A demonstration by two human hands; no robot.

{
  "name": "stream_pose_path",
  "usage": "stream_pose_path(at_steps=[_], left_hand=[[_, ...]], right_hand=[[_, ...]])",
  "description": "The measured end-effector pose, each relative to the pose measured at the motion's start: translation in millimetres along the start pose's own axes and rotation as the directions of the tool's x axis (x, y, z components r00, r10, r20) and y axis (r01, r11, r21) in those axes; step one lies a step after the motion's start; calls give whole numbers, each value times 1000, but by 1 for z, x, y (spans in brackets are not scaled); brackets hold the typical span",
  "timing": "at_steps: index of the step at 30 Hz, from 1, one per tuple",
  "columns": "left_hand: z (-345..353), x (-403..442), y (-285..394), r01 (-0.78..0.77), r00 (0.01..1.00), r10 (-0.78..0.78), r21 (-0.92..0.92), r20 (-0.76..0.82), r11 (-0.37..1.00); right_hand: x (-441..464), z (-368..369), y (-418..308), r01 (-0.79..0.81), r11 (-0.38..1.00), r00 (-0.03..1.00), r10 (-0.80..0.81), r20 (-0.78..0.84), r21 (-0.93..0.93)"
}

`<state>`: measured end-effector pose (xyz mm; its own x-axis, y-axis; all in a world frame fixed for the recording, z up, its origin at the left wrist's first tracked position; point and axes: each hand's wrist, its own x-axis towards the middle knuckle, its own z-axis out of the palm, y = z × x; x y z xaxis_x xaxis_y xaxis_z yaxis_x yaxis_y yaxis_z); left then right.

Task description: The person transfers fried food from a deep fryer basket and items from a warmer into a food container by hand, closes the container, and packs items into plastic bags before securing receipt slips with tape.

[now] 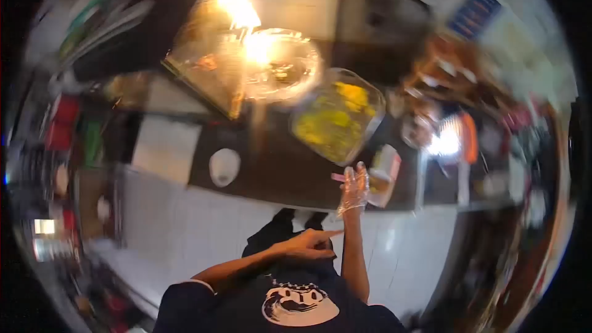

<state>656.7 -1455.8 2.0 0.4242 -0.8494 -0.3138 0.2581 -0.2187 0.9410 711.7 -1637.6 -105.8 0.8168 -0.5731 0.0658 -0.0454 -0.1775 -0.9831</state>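
Note:
My right hand [354, 192] wears a clear plastic glove. Its fingers stretch out over the front edge of a dark table [265, 172]. Beside it stands a white, pink-edged box [385, 176]; a small pink item [338, 177] shows by the fingers, and I cannot tell whether they touch it. My left hand [308, 245] is bare, with the index finger extended towards my right forearm and the other fingers partly bent. Above the right hand, a clear square tub [300, 142] holds yellow and green pieces [336, 114], blurred by motion.
A white oval item [224, 167] lies left on the table. Behind are a shiny round tray [311, 77], a glass-like panel [203, 74] with bright glare, and a dark upright board [382, 31]. An orange-sided object [470, 139] and clutter stand to the right.

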Motion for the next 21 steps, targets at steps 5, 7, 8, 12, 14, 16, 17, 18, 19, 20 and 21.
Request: stream_pose_path(at_steps=[5,7,8,12,14,16,17,18,19,20,21], left_hand=[[-60,-46,-51,-507,716,-62,-579,-696,638],[-66,-71,-100,-652,722,58,-649,-689,392],[-67,-78,-107,-650,636,-7,-540,-772,534],[-97,-134,-84,-650,412,-14,-305,-911,696],[-114,-150,-94,-440,249,92,-28,-964,897],[-162,-175,-128,-368,236,63,-29,-970,929],[-194,-192,-139,-500,204,-2,-106,-979,860],[-228,-212,-134,-625,170,-68,-161,-983,764],[-267,-243,-112,-840,141,-166,-207,-976,501],[-291,-261,-120,-850,145,-168,-210,-975,484],[-315,-273,-140,-857,34,-113,-87,-993,509]], right_hand=[[-55,141,-67,-274,950,827,154,541,148],[-93,159,-56,-535,834,633,292,717,132],[-112,171,-33,-577,813,558,318,767,82],[-144,254,-53,-393,919,557,223,800,18],[-137,317,-23,-458,889,588,304,749,-1],[-152,371,-27,-557,831,474,336,814,-18],[-164,399,-26,-329,938,524,83,848,111],[-177,428,-19,-92,960,538,-175,825,264],[-197,461,-4,497,718,370,-684,629,488],[-207,475,-42,693,667,255,-581,773,273],[-212,481,-70,402,856,187,-425,886,326]])
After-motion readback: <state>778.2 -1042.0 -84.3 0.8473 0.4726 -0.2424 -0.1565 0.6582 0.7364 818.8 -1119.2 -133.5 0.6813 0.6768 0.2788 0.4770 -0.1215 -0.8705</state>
